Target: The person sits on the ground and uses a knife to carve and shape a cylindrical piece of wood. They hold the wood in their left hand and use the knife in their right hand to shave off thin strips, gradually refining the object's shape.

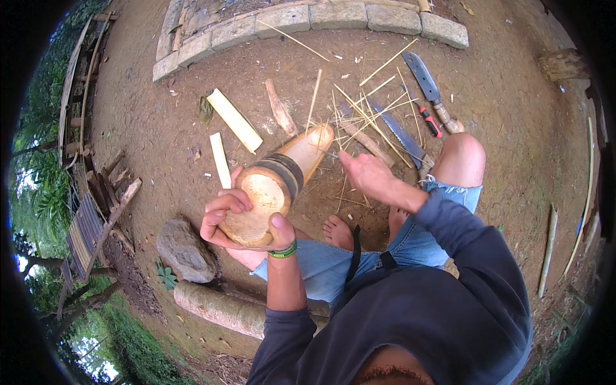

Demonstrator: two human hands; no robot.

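My left hand (pixel 239 221) grips the cut end of a thick bamboo section (pixel 276 183), held up at an angle with its far end toward the ground. A dark band circles the bamboo near the held end. My right hand (pixel 366 173) hovers just right of the bamboo's far end, fingers loosely apart, holding nothing that I can see. Thin bamboo splints (pixel 359 109) lie scattered on the dirt beyond it. I sit low, with my bare foot (pixel 337 231) and right knee (pixel 462 157) under my arms.
A large knife (pixel 427 80), a hand saw (pixel 398 131) and a red-handled tool (pixel 431 122) lie on the dirt ahead. Flat bamboo strips (pixel 234 119) lie to the left. A stone (pixel 185 250) and a log (pixel 224 311) sit near my left side. A stone kerb (pixel 308 19) curves across the top.
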